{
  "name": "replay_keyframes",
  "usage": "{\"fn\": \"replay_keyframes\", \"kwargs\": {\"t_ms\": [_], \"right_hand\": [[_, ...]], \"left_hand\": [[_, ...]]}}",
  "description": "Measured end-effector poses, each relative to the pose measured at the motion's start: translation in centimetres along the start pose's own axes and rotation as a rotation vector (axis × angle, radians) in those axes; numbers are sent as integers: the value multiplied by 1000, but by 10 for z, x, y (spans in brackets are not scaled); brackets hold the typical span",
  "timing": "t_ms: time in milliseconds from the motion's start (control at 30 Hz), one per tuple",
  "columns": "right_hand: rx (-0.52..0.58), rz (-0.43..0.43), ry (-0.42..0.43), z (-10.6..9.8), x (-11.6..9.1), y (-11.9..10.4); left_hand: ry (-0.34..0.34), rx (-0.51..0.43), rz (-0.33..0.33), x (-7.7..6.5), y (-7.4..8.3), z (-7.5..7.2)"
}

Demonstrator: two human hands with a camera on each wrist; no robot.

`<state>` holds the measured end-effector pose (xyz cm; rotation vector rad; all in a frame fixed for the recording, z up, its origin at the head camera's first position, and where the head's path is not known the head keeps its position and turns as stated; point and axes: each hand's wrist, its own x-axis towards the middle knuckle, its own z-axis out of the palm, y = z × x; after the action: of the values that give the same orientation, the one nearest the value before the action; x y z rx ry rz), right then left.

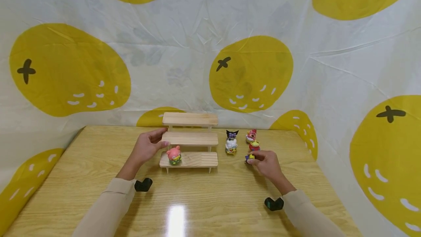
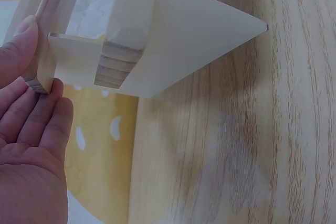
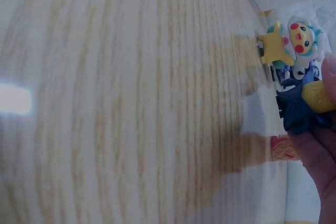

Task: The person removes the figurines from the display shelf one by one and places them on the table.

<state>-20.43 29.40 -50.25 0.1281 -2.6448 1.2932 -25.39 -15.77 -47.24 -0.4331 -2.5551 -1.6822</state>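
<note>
My left hand point(image 1: 146, 146) grips the left end of the middle step of a three-tier wooden display stand point(image 1: 189, 139). Its thumb lies on one face of the board point(image 2: 46, 51) and the fingers on the other. On the lowest step, at the left, sits a pink and green figurine point(image 1: 174, 155). Over on the right, my right hand point(image 1: 268, 164) pinches a small dark blue and yellow figurine point(image 3: 300, 106) between thumb and fingers. Just behind that hand stands a figurine in red with a yellow-green top point(image 1: 254, 145).
A white figurine with yellow point(image 1: 231, 146) stands right of the stand, with a black-eared one point(image 1: 232, 134) behind it. A red and pink figurine point(image 1: 251, 136) is at the back right. Behind the wooden table point(image 1: 204, 200) hangs a fruit-patterned cloth point(image 1: 184, 72).
</note>
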Motion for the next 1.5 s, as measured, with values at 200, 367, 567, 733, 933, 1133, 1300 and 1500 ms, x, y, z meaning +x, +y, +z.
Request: {"fn": "replay_keyframes", "kwargs": {"t_ms": [200, 367, 567, 733, 933, 1133, 1300, 1500], "right_hand": [[18, -10, -10, -1, -1, 2], [1, -1, -2, -2, 0, 5], [-38, -18, 10, -7, 0, 8], [-43, -22, 0, -9, 0, 9], [-45, -34, 6, -12, -1, 12], [-28, -33, 2, -13, -2, 15], [-36, -15, 9, -14, -3, 16], [-34, 10, 3, -15, -2, 16]], "left_hand": [[2, 7, -1, -2, -2, -2], [8, 6, 9, -1, -2, -2], [7, 0, 11, 1, -1, -1], [4, 11, 3, 0, -2, -2], [6, 8, 2, 0, -2, -1], [9, 11, -4, 0, -3, 0], [7, -1, -4, 0, -2, 1], [4, -12, -5, 1, -2, 1]]}}
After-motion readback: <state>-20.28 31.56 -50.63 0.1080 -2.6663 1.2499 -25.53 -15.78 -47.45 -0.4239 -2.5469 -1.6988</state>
